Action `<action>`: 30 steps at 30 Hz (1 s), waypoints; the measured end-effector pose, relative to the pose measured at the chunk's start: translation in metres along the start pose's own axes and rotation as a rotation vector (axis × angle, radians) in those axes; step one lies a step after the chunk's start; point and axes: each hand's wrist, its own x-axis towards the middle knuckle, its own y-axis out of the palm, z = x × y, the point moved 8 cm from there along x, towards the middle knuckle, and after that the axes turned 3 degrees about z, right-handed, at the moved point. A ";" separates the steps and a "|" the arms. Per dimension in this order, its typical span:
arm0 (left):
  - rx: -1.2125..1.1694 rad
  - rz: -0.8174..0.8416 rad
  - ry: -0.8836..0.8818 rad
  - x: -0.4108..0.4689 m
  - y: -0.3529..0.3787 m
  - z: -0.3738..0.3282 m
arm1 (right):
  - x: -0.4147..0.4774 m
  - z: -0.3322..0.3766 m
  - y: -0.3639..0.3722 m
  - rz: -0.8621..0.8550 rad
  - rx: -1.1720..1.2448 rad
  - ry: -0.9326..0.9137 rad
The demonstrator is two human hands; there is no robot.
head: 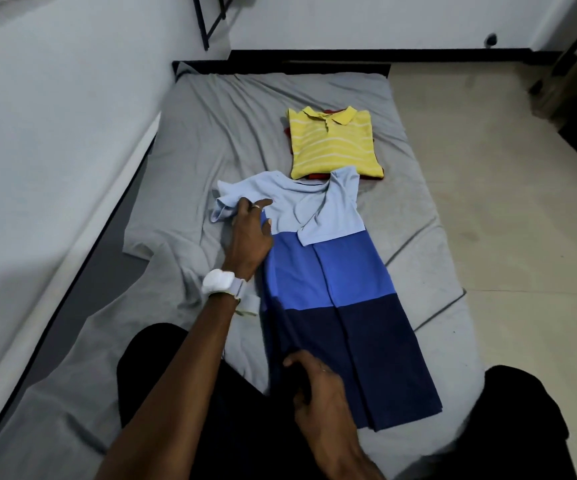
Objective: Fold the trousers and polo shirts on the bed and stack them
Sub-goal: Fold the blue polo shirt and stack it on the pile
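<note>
A three-tone blue polo shirt (335, 271) lies lengthwise on the grey bed (218, 133), pale blue at the far end, navy nearest me. Its right side is folded in, with the sleeve laid over the chest. My left hand (250, 233) grips the pale blue left sleeve and shoulder edge. My right hand (309, 386) pinches the navy hem at the shirt's lower left edge. Beyond the shirt sits a folded yellow striped polo (335, 147) on top of a folded red garment (316, 176), of which only the edges show.
A white wall (55, 150) runs along the bed's left side. The tiled floor (505, 202) lies to the right. My dark-clothed legs (183, 382) rest on the bed's near end. A black metal frame (211, 19) leans at the far wall.
</note>
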 end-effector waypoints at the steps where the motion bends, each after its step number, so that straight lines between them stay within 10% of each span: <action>1: 0.045 0.028 0.001 0.005 0.007 -0.009 | -0.001 -0.012 -0.009 -0.032 0.001 0.022; 13: 0.104 0.454 -0.158 -0.007 0.104 -0.044 | -0.008 -0.072 -0.037 -0.076 -0.101 0.112; 22: -0.035 0.073 -0.356 -0.149 0.019 -0.054 | -0.011 -0.074 -0.063 -0.227 -0.430 0.119; 30: -0.093 0.158 -0.505 -0.243 0.038 -0.068 | -0.010 -0.079 -0.073 -0.189 -0.309 -0.014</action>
